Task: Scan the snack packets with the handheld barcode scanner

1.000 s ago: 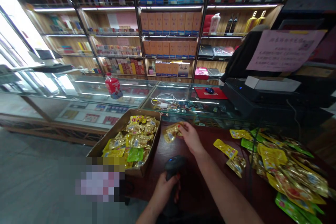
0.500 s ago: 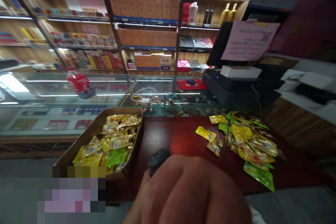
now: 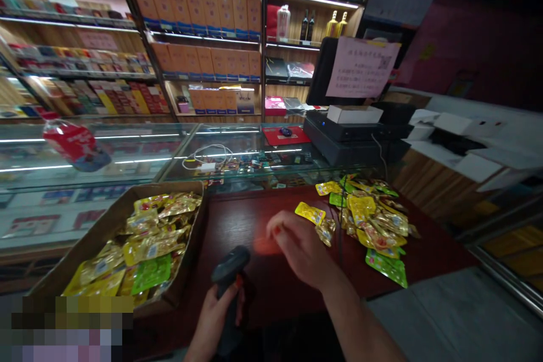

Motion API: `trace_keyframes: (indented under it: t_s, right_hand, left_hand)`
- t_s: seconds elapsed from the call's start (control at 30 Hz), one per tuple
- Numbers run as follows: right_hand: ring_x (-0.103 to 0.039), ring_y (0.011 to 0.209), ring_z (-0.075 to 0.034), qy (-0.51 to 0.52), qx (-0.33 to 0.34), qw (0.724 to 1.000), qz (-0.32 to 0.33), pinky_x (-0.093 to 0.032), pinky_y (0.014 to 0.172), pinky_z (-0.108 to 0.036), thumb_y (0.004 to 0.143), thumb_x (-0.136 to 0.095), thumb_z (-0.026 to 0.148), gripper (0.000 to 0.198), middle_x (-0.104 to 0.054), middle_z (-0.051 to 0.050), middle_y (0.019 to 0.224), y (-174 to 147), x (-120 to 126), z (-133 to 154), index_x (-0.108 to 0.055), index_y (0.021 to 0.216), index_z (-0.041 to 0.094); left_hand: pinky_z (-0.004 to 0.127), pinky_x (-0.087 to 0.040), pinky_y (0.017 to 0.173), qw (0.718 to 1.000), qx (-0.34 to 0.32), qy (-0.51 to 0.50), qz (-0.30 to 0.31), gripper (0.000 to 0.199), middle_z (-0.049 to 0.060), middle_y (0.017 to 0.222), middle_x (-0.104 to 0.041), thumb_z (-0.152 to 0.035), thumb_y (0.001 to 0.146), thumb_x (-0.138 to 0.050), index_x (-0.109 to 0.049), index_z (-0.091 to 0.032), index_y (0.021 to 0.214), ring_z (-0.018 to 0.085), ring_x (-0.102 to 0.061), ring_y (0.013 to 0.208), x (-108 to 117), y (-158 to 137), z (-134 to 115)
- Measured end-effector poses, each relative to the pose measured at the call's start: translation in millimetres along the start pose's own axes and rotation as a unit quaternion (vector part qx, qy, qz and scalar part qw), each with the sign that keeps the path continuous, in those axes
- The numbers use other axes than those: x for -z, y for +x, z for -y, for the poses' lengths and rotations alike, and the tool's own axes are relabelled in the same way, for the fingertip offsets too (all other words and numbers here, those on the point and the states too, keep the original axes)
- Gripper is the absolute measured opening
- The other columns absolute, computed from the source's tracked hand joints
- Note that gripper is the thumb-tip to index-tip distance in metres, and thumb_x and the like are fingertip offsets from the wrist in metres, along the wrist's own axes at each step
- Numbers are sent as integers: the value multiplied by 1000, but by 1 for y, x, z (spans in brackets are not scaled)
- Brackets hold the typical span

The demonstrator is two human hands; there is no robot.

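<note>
My left hand is wrapped round the grip of a dark handheld barcode scanner, low in front of me. Its head points forward, and a red glow falls on the table near my right hand. My right hand hovers over the dark red table with its fingers curled in and no object showing in them. Just beyond its fingers lie a yellow snack packet and a gold packet. Farther right is a heap of gold, yellow and green snack packets.
A cardboard box of similar packets stands left. Behind it, a glass counter carries a red-labelled bottle, a white cable and a mouse on a red pad. A monitor with a paper sheet stands back right.
My right hand has moved from close before the camera down and forward over the table. The scanner and my left hand now show clearly. The view has shifted right.
</note>
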State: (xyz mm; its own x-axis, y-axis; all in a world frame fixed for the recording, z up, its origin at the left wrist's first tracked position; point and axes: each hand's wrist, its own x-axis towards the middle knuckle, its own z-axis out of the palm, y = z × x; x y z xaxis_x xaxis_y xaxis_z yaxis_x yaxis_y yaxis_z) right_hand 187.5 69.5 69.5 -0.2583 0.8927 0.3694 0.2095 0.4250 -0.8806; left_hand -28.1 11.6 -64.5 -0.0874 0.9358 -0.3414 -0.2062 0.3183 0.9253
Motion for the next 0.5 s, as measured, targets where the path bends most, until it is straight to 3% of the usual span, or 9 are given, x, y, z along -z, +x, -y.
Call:
trace_keyframes:
  t_s: [0.07, 0.1, 0.2, 0.27, 0.37, 0.5]
  right_hand:
    - [-68, 105, -23, -175, -134, 968, -122, -47, 98, -36, 89, -56, 31, 16, -75, -4, 107, 24, 23, -47, -71, 97, 29]
    - [-64, 114, -29, -203, -173, 952, -152, -41, 105, -42, 84, -62, 25, 19, -73, -10, 114, 33, 34, -72, -71, 100, 24]
    - [-53, 126, -44, -220, -231, 929, -186, -31, 108, -56, 63, -74, 11, 31, -69, -25, 117, 44, 63, -131, -71, 93, 14]
    - [-49, 128, -47, -206, -247, 927, -194, -29, 107, -58, 54, -76, 7, 32, -68, -26, 116, 44, 73, -153, -70, 85, 14]
    - [-48, 130, -43, -152, -247, 937, -195, -33, 106, -52, 50, -78, 9, 29, -69, -19, 114, 42, 65, -164, -67, 76, 19]
    - [-66, 104, -33, 2, -240, 956, -168, -50, 88, -44, 60, -78, 31, 34, -72, -8, 97, 35, 14, -162, -66, 90, 22]
  left_hand:
    - [21, -41, 34, 1000, -5, -9, -5, 51, -1, 48, -60, -63, 61, -78, -62, -15, 66, 11, -51, 35, -1, -1, -1]
    - [21, -41, 33, 1000, -8, -13, -4, 52, -1, 49, -60, -63, 61, -79, -62, -15, 67, 11, -51, 35, -2, -1, -2]
    - [21, -41, 33, 1000, -13, -22, 0, 51, 0, 52, -61, -63, 61, -79, -62, -15, 68, 11, -52, 35, -2, -2, -3]
    - [21, -41, 33, 1000, -14, -25, 1, 50, 0, 52, -61, -62, 63, -78, -62, -15, 69, 11, -53, 36, -2, -2, -3]
    - [20, -40, 32, 999, -23, -29, -1, 50, -1, 50, -60, -62, 63, -78, -61, -15, 67, 10, -50, 34, -2, -3, 0]
    - [19, -38, 32, 999, -34, -30, -17, 48, 0, 49, -60, -61, 66, -76, -60, -15, 65, 10, -50, 33, -5, -7, 2]
